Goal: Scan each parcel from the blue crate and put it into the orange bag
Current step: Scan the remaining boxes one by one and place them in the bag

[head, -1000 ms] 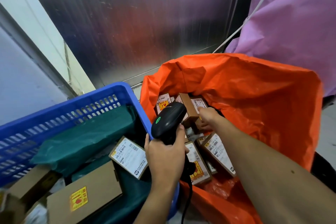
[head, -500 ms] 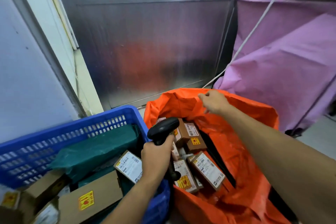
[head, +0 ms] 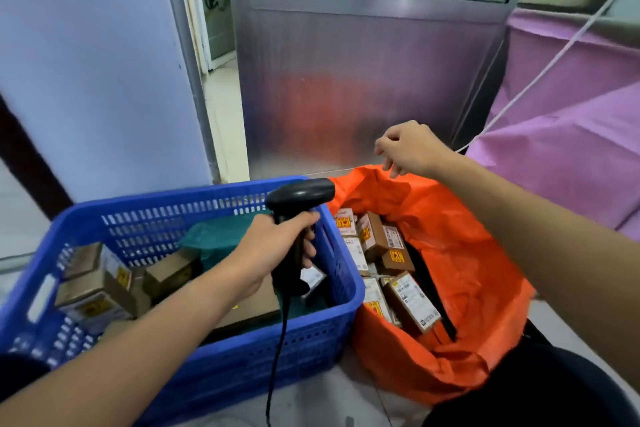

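1. Blue crate point(head: 221, 350) sits on the left. Orange bag point(head: 460, 229) sits on the right with its mouth open, pressed against the crate's right wall.
2. Crate contents:
   - brown boxes point(head: 93, 288) stacked by the left wall
   - a tilted brown box point(head: 169, 270) near the middle
   - a green mailer point(head: 214, 239) against the far wall
   - a flat cardboard box point(head: 252, 308) under the left forearm
   - a white-label parcel point(head: 313, 276) by the right wall
3. Bag contents:
   - a pile of small bagged boxes point(head: 377, 239), brown, with white labels and yellow-red stickers
   - the nearest bagged box point(head: 410, 302), tilted with its label up
   - a black strip point(head: 429, 284) running down just beside the pile
4. Hard to see:
   - The flat cardboard box is mostly covered by the forearm.
   - The white-label parcel is mostly behind the scanner handle.
   - The crate's near-left corner is blurred.
   - Label text is unreadable.
   - A dark shape at bottom right cuts off the bag's lower edge.
5. Left hand point(head: 277, 246) is clenched round the handle of the black scanner point(head: 301, 194). The scanner head is over the crate's right rim. Its cable point(head: 277, 357) hangs in front of the crate wall and runs out of frame.
6. Right hand point(head: 408, 149) is above the bag's far rim, fingers loosely curled, holding nothing. Cannot tell whether a fingertip touches the rim.
7. Parcels vs grip: the white-label parcel is just beside the scanner handle and the left hand's fingers. The bagged boxes lie well below the right hand, apart from it.
8. Behind: metal door point(head: 346, 80), purple sheet point(head: 571, 156), white cord point(head: 554, 59).
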{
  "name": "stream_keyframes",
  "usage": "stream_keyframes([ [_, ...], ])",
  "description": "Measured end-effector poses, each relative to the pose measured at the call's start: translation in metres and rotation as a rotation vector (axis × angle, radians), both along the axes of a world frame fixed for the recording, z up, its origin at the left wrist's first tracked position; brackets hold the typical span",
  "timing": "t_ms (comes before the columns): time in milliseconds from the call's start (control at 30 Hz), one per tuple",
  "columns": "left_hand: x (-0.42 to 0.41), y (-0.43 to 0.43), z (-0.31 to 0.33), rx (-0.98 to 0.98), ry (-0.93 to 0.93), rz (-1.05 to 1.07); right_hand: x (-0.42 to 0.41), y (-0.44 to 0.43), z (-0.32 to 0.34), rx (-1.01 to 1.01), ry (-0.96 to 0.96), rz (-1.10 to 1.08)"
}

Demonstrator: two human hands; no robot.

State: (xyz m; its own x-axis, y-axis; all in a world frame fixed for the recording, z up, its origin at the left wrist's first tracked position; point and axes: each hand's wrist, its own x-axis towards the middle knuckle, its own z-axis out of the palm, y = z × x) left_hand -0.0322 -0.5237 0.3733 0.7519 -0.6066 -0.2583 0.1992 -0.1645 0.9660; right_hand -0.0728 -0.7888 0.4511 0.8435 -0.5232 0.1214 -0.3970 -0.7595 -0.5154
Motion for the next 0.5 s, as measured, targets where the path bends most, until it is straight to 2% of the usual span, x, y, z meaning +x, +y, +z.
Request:
stream_keyframes([
  [167,0.036,0.068,-0.015,-0.039,0.048,0.181,0.017,0.041,-0.019,-0.107,0.089,0.084],
  [367,0.071,0.131,-0.037,-0.083,0.226,0.289,0.040,0.069,-0.087,-0.116,0.184,0.155],
  [433,0.083,0.137,-0.029,-0.127,0.218,0.309,0.039,0.073,-0.116,-0.117,0.229,0.151],
  [500,0.098,0.140,-0.025,-0.140,0.184,0.356,0.042,0.078,-0.139,-0.205,0.350,0.200],
])
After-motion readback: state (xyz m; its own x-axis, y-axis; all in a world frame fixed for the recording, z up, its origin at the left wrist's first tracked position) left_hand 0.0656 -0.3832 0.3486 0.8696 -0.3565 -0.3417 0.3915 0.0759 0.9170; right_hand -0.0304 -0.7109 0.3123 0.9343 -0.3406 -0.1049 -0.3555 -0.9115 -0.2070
